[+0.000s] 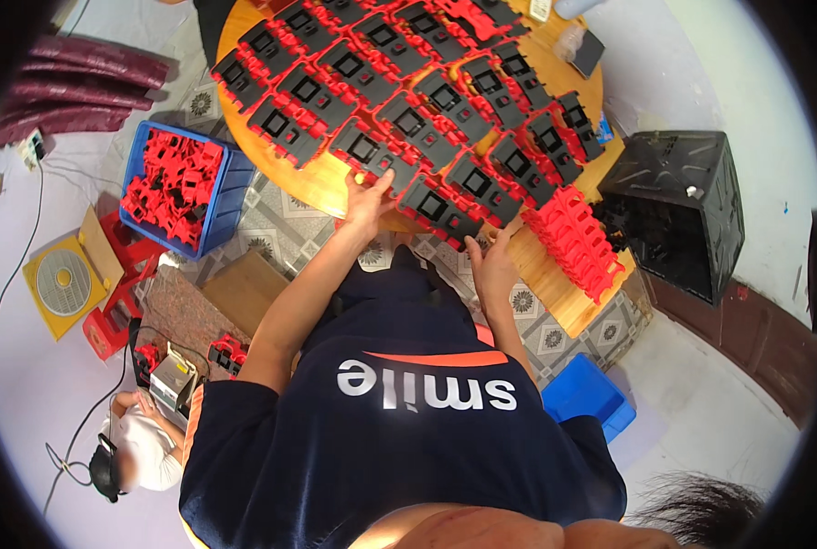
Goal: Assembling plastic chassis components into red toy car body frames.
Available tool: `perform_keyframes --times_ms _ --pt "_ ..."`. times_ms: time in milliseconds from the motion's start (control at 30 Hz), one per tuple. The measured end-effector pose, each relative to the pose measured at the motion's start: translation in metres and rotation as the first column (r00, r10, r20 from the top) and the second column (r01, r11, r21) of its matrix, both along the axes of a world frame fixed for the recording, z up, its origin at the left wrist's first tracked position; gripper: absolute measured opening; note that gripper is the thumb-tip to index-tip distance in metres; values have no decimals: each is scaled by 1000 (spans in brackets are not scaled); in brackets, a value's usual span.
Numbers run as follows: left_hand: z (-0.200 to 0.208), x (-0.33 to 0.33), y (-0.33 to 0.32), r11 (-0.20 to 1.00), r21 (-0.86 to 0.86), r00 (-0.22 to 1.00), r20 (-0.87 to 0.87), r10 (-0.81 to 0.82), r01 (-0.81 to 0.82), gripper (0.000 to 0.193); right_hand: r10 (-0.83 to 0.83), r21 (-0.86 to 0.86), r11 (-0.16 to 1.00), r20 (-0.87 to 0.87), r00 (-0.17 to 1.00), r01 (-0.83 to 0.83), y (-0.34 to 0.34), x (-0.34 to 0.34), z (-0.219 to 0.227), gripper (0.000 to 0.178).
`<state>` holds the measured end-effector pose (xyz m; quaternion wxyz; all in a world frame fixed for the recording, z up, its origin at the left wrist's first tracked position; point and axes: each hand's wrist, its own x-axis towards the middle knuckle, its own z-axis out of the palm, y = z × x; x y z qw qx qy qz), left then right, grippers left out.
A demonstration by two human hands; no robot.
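Note:
Rows of red plastic frames with black plates (353,73) lie over the round wooden table (317,188). At the table's near edge, one red-and-black plastic frame (438,209) lies between my two hands. My left hand (369,203) grips its left end, thumb and fingertips at the edge. My right hand (494,265) has its thumb on the right end, other fingers partly hidden beneath the parts. Beside my right hand, a block of bare red plastic frames (573,240) stands close together on the wood.
A blue crate (234,197) full of red parts stands at the left. A black crate (674,165) lies on its side at the right, above a blue bin (587,393). Lower left, another person (143,448) sits near a brown-topped table (184,311) and a yellow fan box (60,279).

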<state>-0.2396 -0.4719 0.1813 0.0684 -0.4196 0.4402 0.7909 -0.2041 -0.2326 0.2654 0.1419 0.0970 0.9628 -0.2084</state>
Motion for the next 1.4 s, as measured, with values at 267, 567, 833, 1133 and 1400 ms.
perform_keyframes --times_ms 267,567,833,1133,1400 --pt "30 23 32 915 319 941 145 -305 248 82 -240 -736 539 331 912 409 18 9 -86 54" --pt "11 25 51 841 496 948 98 -304 219 72 -823 -812 487 -303 481 321 102 -107 -88 62" --pt "25 15 66 850 503 963 110 -246 160 77 -795 -943 266 -98 598 198 75 -139 -106 76" --pt "13 27 62 863 479 965 111 -239 159 78 -698 -743 646 -483 528 175 178 -231 -111 70" --pt "12 49 60 909 412 986 122 -116 56 71 -698 -858 488 -275 661 159 184 -319 -132 53"
